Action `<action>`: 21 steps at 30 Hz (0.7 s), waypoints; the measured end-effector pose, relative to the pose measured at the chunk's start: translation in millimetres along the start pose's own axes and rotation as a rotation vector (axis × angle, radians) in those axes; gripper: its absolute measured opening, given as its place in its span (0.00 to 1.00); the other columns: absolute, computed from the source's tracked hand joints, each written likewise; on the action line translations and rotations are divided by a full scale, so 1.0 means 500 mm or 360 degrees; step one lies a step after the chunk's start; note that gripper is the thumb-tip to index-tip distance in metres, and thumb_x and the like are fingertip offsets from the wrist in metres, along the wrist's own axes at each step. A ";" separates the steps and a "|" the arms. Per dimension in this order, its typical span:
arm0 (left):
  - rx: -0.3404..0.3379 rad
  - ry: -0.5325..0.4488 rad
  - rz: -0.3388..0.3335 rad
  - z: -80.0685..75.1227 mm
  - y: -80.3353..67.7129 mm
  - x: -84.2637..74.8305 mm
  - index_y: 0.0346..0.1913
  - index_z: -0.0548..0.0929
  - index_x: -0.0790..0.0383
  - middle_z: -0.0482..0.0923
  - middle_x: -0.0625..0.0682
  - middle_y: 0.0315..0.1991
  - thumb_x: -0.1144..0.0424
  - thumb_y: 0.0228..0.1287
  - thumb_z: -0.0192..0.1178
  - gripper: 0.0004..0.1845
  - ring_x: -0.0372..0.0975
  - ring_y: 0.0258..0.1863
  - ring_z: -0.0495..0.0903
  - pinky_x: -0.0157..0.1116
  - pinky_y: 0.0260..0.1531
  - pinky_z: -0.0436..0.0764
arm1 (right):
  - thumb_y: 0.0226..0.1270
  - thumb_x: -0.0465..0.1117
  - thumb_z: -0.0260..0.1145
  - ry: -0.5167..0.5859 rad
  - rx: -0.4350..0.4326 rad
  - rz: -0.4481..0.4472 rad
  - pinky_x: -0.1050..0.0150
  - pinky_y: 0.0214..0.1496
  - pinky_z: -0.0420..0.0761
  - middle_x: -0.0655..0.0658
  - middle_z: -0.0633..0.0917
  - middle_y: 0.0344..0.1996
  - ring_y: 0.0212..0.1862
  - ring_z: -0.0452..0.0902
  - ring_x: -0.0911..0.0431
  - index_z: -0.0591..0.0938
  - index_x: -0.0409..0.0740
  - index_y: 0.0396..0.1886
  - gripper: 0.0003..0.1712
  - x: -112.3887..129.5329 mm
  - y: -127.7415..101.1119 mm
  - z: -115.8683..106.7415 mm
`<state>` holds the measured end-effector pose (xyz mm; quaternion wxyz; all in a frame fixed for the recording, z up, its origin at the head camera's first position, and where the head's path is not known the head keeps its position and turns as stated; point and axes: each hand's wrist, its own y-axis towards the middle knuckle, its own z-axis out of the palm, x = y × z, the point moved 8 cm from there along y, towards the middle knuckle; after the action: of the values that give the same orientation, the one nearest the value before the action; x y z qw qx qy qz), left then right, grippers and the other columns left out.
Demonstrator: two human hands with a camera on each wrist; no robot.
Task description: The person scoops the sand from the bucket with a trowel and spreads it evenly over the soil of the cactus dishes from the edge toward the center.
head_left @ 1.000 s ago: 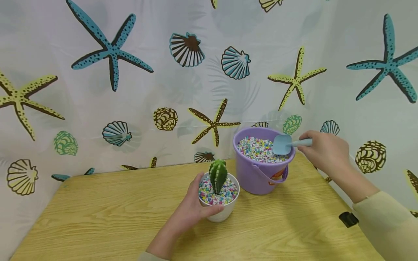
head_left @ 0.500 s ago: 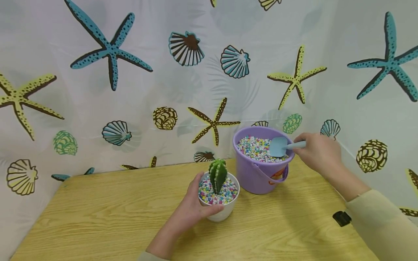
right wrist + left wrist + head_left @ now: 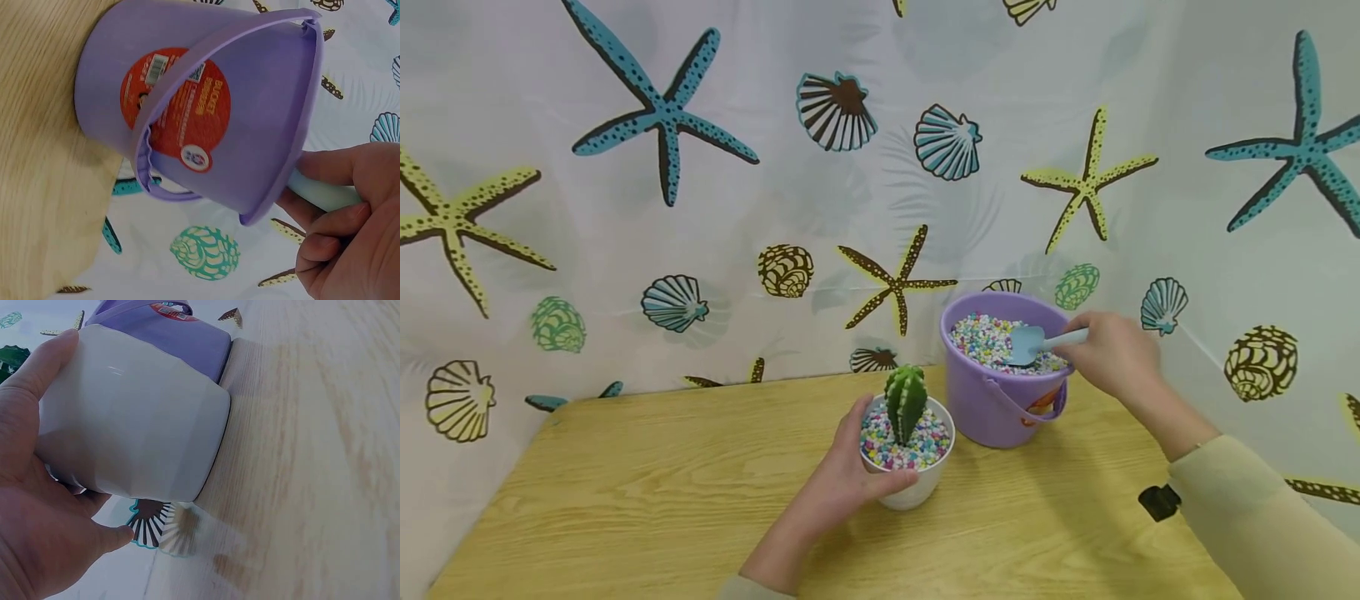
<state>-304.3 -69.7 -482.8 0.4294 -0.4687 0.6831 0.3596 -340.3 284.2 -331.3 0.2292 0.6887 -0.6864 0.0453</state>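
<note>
Moved leftward since the earlier frame: right hand [image 3: 1112, 352], fingers gripping the scoop [image 3: 1043, 342], blade [image 3: 1023, 347] within the bucket [image 3: 979, 404]. Bucket stands on the desk [image 3: 685, 467]; only the right wrist view shows most of its red label [image 3: 199, 122], while hiding the blade. Left hand [image 3: 846, 475] grasps the pot [image 3: 917, 485] nearby. Left wrist view crops the cactus [image 3: 12, 360].

In the right wrist view, we cannot see the shovel blade [image 3: 1025, 345] behind the purple bucket [image 3: 262, 119]; the left wrist view crops the cactus [image 3: 12, 357].
</note>
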 end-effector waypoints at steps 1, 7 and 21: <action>0.0003 -0.0001 0.0000 0.000 0.000 -0.002 0.91 0.48 0.52 0.53 0.64 0.86 0.45 0.57 0.86 0.69 0.60 0.81 0.62 0.64 0.80 0.61 | 0.71 0.53 0.76 0.0017 0.0008 0.0013 0.58 0.26 0.74 0.42 0.93 0.37 0.32 0.82 0.50 0.92 0.41 0.55 0.23 0.000 0.001 0.002; -0.0009 0.0000 0.0009 -0.002 0.004 -0.004 0.91 0.49 0.52 0.55 0.64 0.85 0.45 0.56 0.87 0.70 0.61 0.81 0.63 0.64 0.80 0.60 | 0.72 0.54 0.76 0.0114 0.0015 0.0096 0.58 0.25 0.72 0.41 0.91 0.38 0.29 0.78 0.50 0.91 0.41 0.56 0.24 -0.003 0.004 0.004; 0.0000 -0.0007 0.0000 0.001 0.006 0.004 0.90 0.48 0.52 0.54 0.64 0.85 0.45 0.56 0.87 0.70 0.60 0.81 0.63 0.62 0.80 0.61 | 0.75 0.55 0.75 0.0319 -0.0004 0.0206 0.57 0.34 0.77 0.35 0.91 0.53 0.42 0.83 0.47 0.91 0.38 0.58 0.26 -0.033 0.000 0.030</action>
<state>-307.4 -68.9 -484.5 0.4308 -0.4678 0.6823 0.3606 -345.1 293.8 -350.8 0.2940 0.6346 -0.7032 0.1278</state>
